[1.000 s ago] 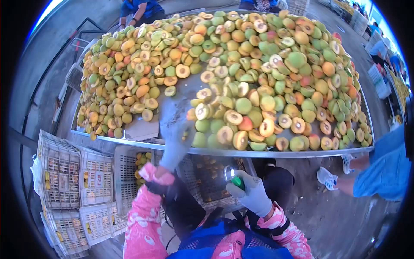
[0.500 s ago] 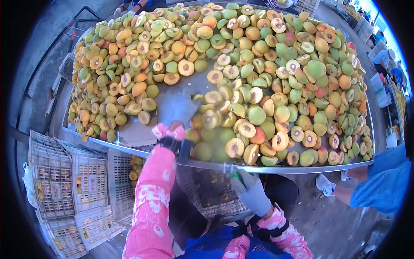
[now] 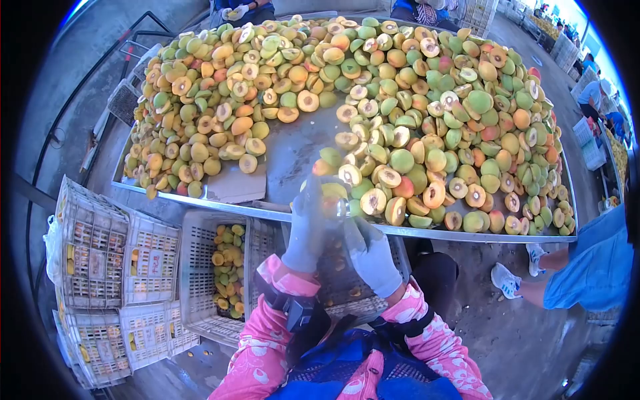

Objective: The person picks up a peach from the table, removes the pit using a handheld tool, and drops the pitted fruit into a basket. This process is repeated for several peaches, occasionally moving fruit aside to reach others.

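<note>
My gloved left hand (image 3: 305, 230) is raised at the near edge of the metal table (image 3: 293, 143), fingers closed round a blurred yellow-green peach (image 3: 333, 195). Close beside it, my gloved right hand (image 3: 373, 257) is closed on a small tool with a metal end (image 3: 344, 208); its handle is mostly hidden now, but looked green a moment ago. Tool and fruit are close together; motion blur hides whether they touch. Behind the hands lies a big heap of peaches (image 3: 413, 143), many of them cut in half with stones showing.
Below the table stands a crate (image 3: 193, 267) part-filled with fruit, and a darker crate (image 3: 347, 307) lies under my hands. Stacked crates (image 3: 97, 260) are at the left. A person in blue shorts (image 3: 590, 260) stands at right; another person's gloved hands (image 3: 235, 12) show across the table.
My left hand has drawn back from the heap to the table's near edge with a peach. My right hand has risen slightly to meet it. The view has shifted a little.
</note>
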`<state>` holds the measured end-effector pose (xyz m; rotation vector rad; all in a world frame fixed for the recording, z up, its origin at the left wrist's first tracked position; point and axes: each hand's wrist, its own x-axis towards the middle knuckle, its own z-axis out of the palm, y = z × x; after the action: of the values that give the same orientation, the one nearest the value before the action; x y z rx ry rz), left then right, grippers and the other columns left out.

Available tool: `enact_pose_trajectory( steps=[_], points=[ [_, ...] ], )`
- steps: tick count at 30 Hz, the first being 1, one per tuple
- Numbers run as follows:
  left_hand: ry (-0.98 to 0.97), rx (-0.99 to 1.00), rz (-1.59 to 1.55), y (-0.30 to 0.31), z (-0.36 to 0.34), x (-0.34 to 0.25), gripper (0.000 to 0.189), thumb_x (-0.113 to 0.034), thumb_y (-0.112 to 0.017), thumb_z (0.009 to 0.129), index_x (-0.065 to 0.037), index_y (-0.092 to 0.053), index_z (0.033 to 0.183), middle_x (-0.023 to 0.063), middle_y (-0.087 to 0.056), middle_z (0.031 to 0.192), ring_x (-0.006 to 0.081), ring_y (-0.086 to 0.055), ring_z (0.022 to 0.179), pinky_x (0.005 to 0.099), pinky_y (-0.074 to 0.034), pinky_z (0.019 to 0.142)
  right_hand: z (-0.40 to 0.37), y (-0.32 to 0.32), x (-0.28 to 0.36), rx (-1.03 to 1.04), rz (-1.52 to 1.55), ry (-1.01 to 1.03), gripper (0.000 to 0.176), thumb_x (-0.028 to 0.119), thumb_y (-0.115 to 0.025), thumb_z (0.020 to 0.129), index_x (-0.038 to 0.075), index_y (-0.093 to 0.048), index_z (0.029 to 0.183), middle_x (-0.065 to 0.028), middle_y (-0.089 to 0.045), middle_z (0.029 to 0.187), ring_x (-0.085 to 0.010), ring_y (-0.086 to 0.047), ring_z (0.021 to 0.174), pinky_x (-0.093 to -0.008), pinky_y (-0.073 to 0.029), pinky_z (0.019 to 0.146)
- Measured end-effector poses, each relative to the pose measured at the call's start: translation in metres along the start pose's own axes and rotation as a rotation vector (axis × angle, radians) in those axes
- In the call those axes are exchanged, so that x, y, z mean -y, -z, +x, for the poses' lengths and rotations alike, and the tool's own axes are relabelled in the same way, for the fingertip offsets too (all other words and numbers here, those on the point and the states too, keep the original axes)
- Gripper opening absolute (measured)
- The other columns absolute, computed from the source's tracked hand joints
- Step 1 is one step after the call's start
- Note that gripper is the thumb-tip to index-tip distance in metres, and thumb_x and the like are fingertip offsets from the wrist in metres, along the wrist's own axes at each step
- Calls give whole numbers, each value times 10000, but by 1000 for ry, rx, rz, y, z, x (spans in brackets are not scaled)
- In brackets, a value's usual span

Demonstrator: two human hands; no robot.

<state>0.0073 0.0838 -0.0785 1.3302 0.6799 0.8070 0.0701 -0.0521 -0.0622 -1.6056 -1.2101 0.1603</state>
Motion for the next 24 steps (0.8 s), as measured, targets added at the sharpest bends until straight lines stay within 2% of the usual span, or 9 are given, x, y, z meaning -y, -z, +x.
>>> enact_pose_trajectory(
  steps=[1, 8, 10, 11, 13, 17, 19, 21, 24],
  points=[
    [-9, 1, -1, -5, -7, -16, 365, -145, -567, 844, 11, -546, 1173, 164, -632, 966, 300, -628, 819, 370, -505, 709, 3, 3, 12, -18, 98, -83, 198, 158, -496, 945, -16, -568, 885, -119, -575, 659, -198, -557, 581, -326, -448, 568],
    [-117, -27, 63, -25, -41, -72, 246, -72, -542, 808, -25, -582, 1047, 116, -632, 919, 211, -601, 758, 312, -485, 682, -4, -4, 21, -123, -52, 44, 223, 191, -485, 960, -1, -569, 884, -113, -585, 642, -206, -577, 543, -328, -434, 506],
    [-110, 1, 83, -25, -42, -75, 226, -66, -538, 805, -21, -588, 1021, 105, -632, 909, 179, -586, 727, 294, -477, 656, -2, -1, 29, -27, 193, -79, 246, 208, -476, 968, -3, -567, 881, -131, -581, 641, -200, -571, 534, -333, -436, 492],
    [-132, 11, 126, -25, -42, -76, 248, -192, -468, 901, -13, -615, 993, 92, -639, 889, 150, -586, 758, 269, -470, 681, -1, 1, 33, -30, 195, -78, 246, 208, -476, 968, -3, -567, 881, -131, -581, 641, -200, -571, 534, -333, -436, 492],
    [-156, 29, 173, -24, -38, -75, 397, -317, -399, 997, -5, -641, 965, 80, -647, 870, 120, -586, 789, 243, -463, 705, 0, 5, 38, 89, 194, -180, 107, 108, -464, 925, 27, -532, 941, -173, -581, 842, -384, -586, 706, -420, -472, 567],
    [-89, 24, 128, -28, -33, -63, 325, -235, -433, 979, -1, -653, 932, 63, -649, 806, 102, -573, 720, 229, -451, 665, -3, 3, 20, 158, 270, -170, 186, 171, -425, 976, 44, -529, 888, -123, -579, 791, -319, -594, 674, -379, -471, 565],
    [43, -7, 72, -31, -32, -58, 301, -203, -442, 969, 2, -657, 921, 55, -648, 777, 94, -566, 698, 223, -446, 651, 0, 20, 40, 327, 972, -934, 348, 373, -406, 1004, 93, -514, 828, -18, -494, 636, -195, -508, 501, -327, -401, 441],
    [-211, 25, 263, -32, -29, -50, 299, -187, -445, 956, 4, -669, 904, 33, -637, 732, 75, -532, 636, 225, -424, 590, 0, 28, 29, 448, 1165, -1048, 428, 501, -410, 961, 110, -506, 815, 22, -406, 585, -132, -391, 438, -284, -320, 402],
    [-247, 75, 406, -31, -30, -51, 223, -128, -449, 901, -48, -657, 919, 59, -620, 707, 103, -541, 593, 265, -435, 557, 2, 35, 22, 618, 1400, -1154, 533, 645, -409, 909, 131, -484, 788, 67, -295, 534, -62, -257, 378, -237, -218, 364]
  ],
)
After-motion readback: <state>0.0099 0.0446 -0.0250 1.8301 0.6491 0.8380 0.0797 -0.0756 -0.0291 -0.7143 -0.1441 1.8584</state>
